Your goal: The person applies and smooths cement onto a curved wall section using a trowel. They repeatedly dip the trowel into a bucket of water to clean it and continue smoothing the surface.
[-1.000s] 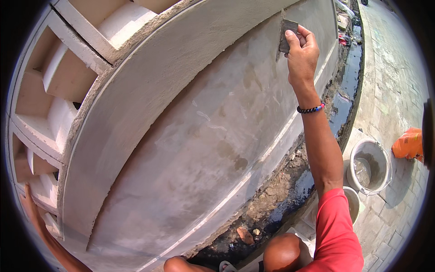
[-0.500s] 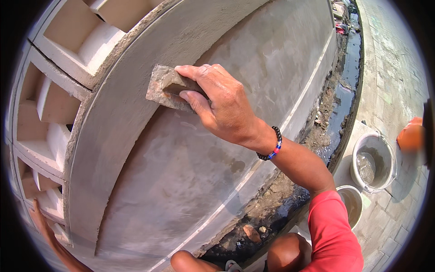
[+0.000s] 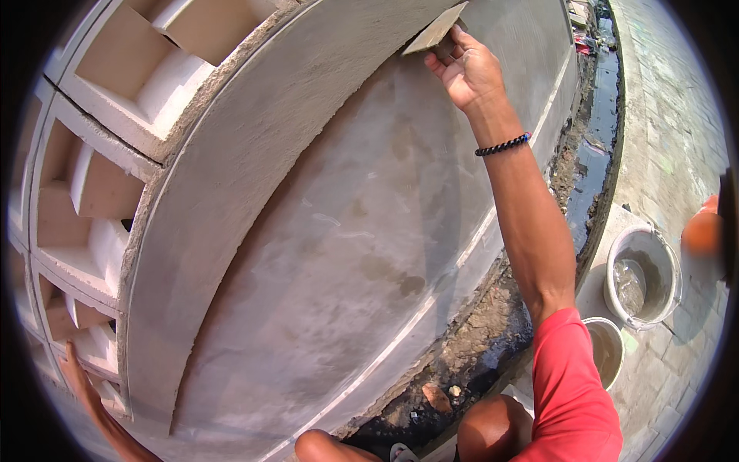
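My right hand point(image 3: 471, 71) is closed on a small flat plastering float point(image 3: 437, 31), tilted at the top of the view. The float lies close to where the rough grey plaster band point(image 3: 269, 146) meets the smoother wall face point(image 3: 331, 254); whether its face touches the plaster, I cannot tell. A beaded bracelet point(image 3: 503, 145) is on my right wrist. At the far lower left, my left hand point(image 3: 75, 373) rests against a pale ventilation block point(image 3: 85, 343), a finger stretched out along it; its other fingers are hard to make out.
A ditch with dark water point(image 3: 596, 138) and rubble point(image 3: 477, 331) runs along the wall's foot. To the right, a larger bucket point(image 3: 658, 300) with grey wet stuff and a smaller bucket point(image 3: 616, 373) stand by the paving point(image 3: 654, 100). My knee point(image 3: 493, 427) is below.
My right hand has moved up and to the right with the float, the arm stretching out and the wrist turning over. My left hand stays at the block; the view has shifted slightly.
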A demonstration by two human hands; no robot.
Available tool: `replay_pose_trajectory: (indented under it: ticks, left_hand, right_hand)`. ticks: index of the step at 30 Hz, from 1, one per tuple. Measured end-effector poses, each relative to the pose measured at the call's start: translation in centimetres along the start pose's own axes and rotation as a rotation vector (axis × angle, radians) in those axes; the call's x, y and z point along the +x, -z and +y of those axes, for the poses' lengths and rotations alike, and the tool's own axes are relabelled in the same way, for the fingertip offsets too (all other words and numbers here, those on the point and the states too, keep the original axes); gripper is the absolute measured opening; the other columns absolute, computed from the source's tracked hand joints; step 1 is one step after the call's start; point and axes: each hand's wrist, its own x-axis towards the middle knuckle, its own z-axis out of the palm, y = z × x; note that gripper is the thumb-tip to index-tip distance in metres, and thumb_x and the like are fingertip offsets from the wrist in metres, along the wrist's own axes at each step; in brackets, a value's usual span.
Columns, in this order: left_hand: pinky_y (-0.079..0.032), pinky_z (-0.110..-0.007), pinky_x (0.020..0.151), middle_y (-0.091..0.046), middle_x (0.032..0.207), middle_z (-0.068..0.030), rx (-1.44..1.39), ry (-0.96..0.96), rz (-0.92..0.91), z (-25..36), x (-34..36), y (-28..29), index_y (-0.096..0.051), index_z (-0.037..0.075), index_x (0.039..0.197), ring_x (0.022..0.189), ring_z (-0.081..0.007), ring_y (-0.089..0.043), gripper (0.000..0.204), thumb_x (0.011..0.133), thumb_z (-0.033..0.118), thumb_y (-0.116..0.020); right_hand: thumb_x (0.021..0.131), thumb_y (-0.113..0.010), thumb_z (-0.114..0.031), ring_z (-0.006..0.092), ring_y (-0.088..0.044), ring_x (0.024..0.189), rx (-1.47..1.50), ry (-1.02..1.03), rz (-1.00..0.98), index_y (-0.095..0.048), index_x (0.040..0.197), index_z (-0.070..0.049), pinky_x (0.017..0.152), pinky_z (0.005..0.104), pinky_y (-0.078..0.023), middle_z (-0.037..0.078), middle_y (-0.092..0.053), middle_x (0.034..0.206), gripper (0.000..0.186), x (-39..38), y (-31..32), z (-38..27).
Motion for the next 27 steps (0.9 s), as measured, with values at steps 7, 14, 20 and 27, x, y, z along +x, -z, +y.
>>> replay_pose_trajectory:
  ticks: [7,14,20,27]
  left_hand:
    - [-0.039,-0.036,0.096,-0.058,0.119,-0.0137,-0.035,-0.042,-0.026,2.2,-1.4,-0.5,-0.049,-0.004,0.130,0.108,-0.0237,-0.053,0.060,0.091,0.041,-0.059]
    - [-0.039,-0.036,0.095,-0.058,0.116,-0.0147,0.001,-0.006,-0.016,4.4,-2.6,-0.9,-0.050,-0.006,0.126,0.104,-0.0229,-0.053,0.061,0.091,0.043,-0.059]
    - [-0.040,-0.038,0.095,-0.059,0.115,-0.0167,0.002,-0.042,0.033,4.7,-3.3,-2.1,-0.050,-0.006,0.126,0.103,-0.0255,-0.055,0.064,0.090,0.047,-0.057]
    - [-0.038,-0.039,0.100,-0.059,0.119,-0.0190,0.118,-0.075,0.126,2.8,-2.2,-2.2,-0.048,-0.005,0.130,0.110,-0.0277,-0.056,0.072,0.087,0.053,-0.057]
  right_hand:
    - [0.095,-0.057,-0.019,0.0226,-0.054,0.093,0.053,-0.071,-0.007,-0.040,0.122,0.001,0.069,0.0387,-0.049,0.009,-0.052,0.111,0.038,-9.0,-4.2,4.3]
    - [0.096,-0.058,-0.024,0.0181,-0.061,0.094,0.111,-0.240,-0.029,-0.040,0.116,-0.006,0.070,0.0383,-0.049,0.008,-0.059,0.110,0.032,-21.4,-10.2,9.3]
    - [0.095,-0.058,-0.015,0.0125,-0.060,0.095,0.024,-0.352,-0.169,-0.040,0.121,0.001,0.071,0.0307,-0.056,0.013,-0.061,0.111,0.036,-27.4,-10.0,9.7]
    - [0.090,-0.062,-0.007,0.0106,-0.059,0.081,-0.753,0.476,0.063,-0.054,0.113,0.002,0.070,0.0250,-0.051,0.008,-0.063,0.093,0.025,-13.6,-5.1,3.4]
